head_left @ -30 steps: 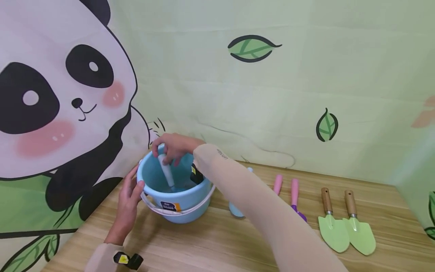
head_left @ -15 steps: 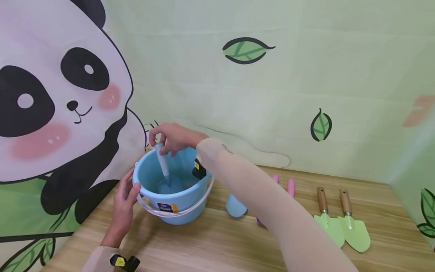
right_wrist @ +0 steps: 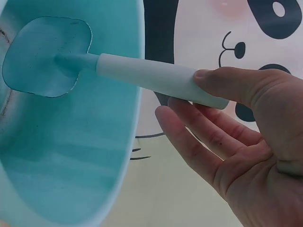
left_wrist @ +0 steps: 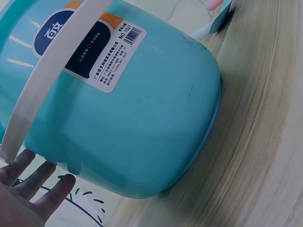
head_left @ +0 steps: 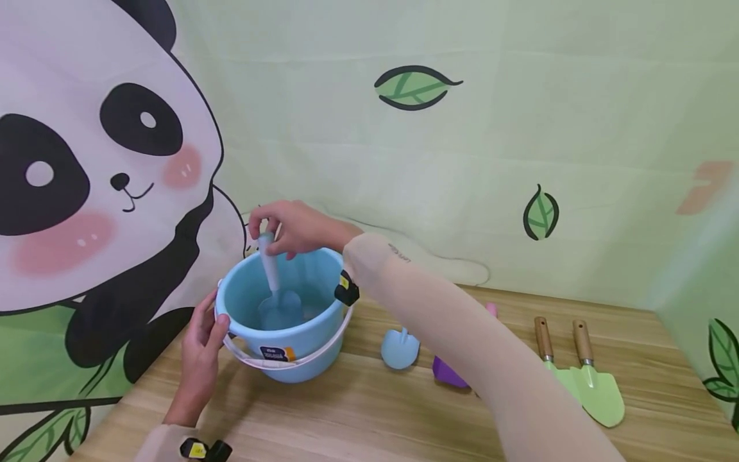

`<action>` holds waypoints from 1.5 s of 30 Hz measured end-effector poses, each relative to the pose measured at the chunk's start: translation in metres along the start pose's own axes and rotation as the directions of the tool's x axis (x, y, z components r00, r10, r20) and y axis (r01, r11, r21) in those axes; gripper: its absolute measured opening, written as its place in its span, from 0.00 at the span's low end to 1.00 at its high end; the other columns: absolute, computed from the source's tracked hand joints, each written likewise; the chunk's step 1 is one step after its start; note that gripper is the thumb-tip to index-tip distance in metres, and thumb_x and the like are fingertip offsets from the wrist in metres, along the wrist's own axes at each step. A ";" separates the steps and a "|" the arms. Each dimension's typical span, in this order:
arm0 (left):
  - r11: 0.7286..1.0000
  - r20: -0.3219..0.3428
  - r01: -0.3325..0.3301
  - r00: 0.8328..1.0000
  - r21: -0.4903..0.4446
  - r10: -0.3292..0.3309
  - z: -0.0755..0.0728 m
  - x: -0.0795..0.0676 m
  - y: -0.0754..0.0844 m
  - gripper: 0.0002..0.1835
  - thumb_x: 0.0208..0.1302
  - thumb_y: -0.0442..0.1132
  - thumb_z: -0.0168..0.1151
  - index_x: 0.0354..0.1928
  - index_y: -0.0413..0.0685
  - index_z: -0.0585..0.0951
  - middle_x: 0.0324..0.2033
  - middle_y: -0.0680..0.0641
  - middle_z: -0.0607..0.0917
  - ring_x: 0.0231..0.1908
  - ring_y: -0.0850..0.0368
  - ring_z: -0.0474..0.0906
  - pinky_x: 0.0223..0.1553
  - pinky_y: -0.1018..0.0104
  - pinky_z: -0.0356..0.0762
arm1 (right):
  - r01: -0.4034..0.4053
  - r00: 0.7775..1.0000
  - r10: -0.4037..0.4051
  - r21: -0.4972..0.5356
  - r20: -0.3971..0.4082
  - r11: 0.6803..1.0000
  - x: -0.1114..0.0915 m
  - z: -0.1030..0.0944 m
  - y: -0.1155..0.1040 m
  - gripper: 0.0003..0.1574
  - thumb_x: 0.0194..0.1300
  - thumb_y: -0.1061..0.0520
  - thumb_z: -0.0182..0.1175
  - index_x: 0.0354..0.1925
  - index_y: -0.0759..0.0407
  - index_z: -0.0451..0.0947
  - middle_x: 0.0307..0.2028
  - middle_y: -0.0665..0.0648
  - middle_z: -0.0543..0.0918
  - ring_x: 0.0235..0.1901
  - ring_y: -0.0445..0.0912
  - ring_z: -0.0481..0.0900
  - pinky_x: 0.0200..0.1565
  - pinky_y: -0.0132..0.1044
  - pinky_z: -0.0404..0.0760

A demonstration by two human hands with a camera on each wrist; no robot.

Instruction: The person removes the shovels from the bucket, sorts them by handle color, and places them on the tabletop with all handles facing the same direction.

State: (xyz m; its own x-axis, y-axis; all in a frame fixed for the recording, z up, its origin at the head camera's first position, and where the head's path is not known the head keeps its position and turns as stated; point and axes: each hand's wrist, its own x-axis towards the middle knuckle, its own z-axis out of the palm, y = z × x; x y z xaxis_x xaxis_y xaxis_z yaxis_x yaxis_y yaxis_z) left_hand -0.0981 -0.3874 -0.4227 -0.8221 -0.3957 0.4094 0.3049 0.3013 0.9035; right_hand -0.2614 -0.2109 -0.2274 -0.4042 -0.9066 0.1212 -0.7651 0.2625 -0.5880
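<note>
My right hand pinches the handle end of a toy shovel between thumb and fingers. The shovel has a whitish handle and a pale blue blade. It points down into a light blue bucket, with its blade inside, below the rim. The bucket stands on the table with its white carrying handle hanging at the front. On the bucket's left side, my left hand steadies it, thumb at the rim and nearly straight fingers against the outside.
Right of the bucket lies another light blue shovel on the wooden table. Beyond it lies a purple shovel, partly hidden by my right sleeve. Farther right are two green trowels with wooden handles. A panda-printed backdrop stands behind.
My right hand has risen a little, lifting the shovel so that its blade shows more clearly inside the bucket. My left hand stays on the bucket. The view has shifted slightly.
</note>
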 end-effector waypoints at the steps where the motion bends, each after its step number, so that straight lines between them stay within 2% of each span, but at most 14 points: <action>1: 1.000 0.002 -0.003 1.000 -0.007 0.003 0.000 0.000 0.000 0.28 0.80 0.42 0.48 0.79 0.57 0.62 0.71 0.44 0.71 0.62 0.61 0.72 0.52 0.80 0.76 | 0.004 1.000 -0.004 0.007 -0.003 1.000 -0.001 0.000 0.000 0.14 0.67 0.61 0.68 0.49 0.50 0.78 0.49 0.54 0.81 0.40 0.44 0.85 0.37 0.32 0.87; 6: 1.000 0.002 -0.005 1.000 -0.007 0.005 -0.002 0.000 0.000 0.28 0.80 0.41 0.48 0.79 0.56 0.61 0.73 0.44 0.69 0.64 0.61 0.71 0.52 0.81 0.75 | 0.024 0.999 -0.023 0.026 -0.025 0.999 -0.005 -0.001 0.002 0.14 0.67 0.61 0.69 0.49 0.50 0.78 0.49 0.54 0.81 0.41 0.45 0.85 0.36 0.32 0.87; 11: 1.000 -0.005 -0.003 1.000 -0.009 0.002 -0.003 0.000 0.000 0.29 0.80 0.40 0.48 0.79 0.55 0.61 0.74 0.44 0.68 0.68 0.56 0.68 0.53 0.81 0.74 | 0.025 0.998 -0.023 0.039 -0.057 0.999 -0.008 -0.004 0.007 0.15 0.68 0.61 0.68 0.51 0.50 0.79 0.49 0.55 0.82 0.41 0.45 0.85 0.36 0.32 0.87; 21: 1.000 -0.001 -0.024 1.000 -0.001 0.024 -0.005 -0.001 0.000 0.29 0.80 0.39 0.48 0.79 0.55 0.61 0.75 0.46 0.66 0.72 0.51 0.65 0.54 0.81 0.73 | 0.075 0.987 -0.062 0.082 -0.150 0.994 -0.020 -0.024 0.010 0.16 0.70 0.62 0.65 0.54 0.54 0.77 0.51 0.59 0.82 0.44 0.48 0.86 0.38 0.35 0.87; 28: 1.000 0.003 -0.028 1.000 0.000 0.028 -0.003 -0.001 0.001 0.29 0.80 0.39 0.48 0.79 0.55 0.60 0.74 0.45 0.66 0.70 0.52 0.66 0.53 0.81 0.74 | 0.138 0.958 -0.106 0.102 -0.266 0.985 -0.029 -0.035 0.014 0.16 0.69 0.63 0.66 0.53 0.54 0.78 0.47 0.58 0.82 0.41 0.47 0.86 0.35 0.38 0.88; 34: 1.000 0.007 -0.013 1.000 0.006 0.013 -0.003 -0.002 0.001 0.29 0.80 0.40 0.47 0.80 0.56 0.60 0.75 0.45 0.66 0.70 0.51 0.66 0.53 0.81 0.73 | 0.170 0.940 -0.126 0.115 -0.319 0.979 -0.036 -0.045 0.015 0.17 0.69 0.63 0.66 0.54 0.56 0.79 0.46 0.59 0.82 0.42 0.49 0.85 0.38 0.43 0.89; 41: 1.000 0.004 -0.012 1.000 0.001 0.012 -0.002 -0.002 0.003 0.29 0.80 0.40 0.47 0.79 0.56 0.60 0.74 0.45 0.67 0.70 0.51 0.66 0.53 0.81 0.73 | 0.203 0.912 -0.129 0.155 -0.389 0.967 -0.049 -0.061 0.014 0.16 0.69 0.63 0.66 0.54 0.57 0.79 0.43 0.58 0.82 0.40 0.49 0.86 0.37 0.39 0.88; 45: 1.000 0.006 -0.012 1.000 -0.005 0.012 -0.003 -0.002 0.001 0.29 0.80 0.40 0.47 0.80 0.55 0.60 0.74 0.45 0.66 0.70 0.53 0.66 0.53 0.81 0.73 | 0.227 0.891 -0.132 0.175 -0.434 0.958 -0.056 -0.070 0.018 0.16 0.69 0.62 0.66 0.54 0.58 0.78 0.43 0.58 0.81 0.39 0.50 0.85 0.38 0.40 0.89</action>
State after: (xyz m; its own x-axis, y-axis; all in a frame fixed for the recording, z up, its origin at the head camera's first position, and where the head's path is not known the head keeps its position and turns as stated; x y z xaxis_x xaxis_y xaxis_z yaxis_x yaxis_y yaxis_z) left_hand -0.0947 -0.3887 -0.4221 -0.8214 -0.3865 0.4195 0.3174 0.3015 0.8991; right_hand -0.2880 -0.1326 -0.1889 -0.4765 -0.6994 0.5327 -0.7372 -0.0124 -0.6756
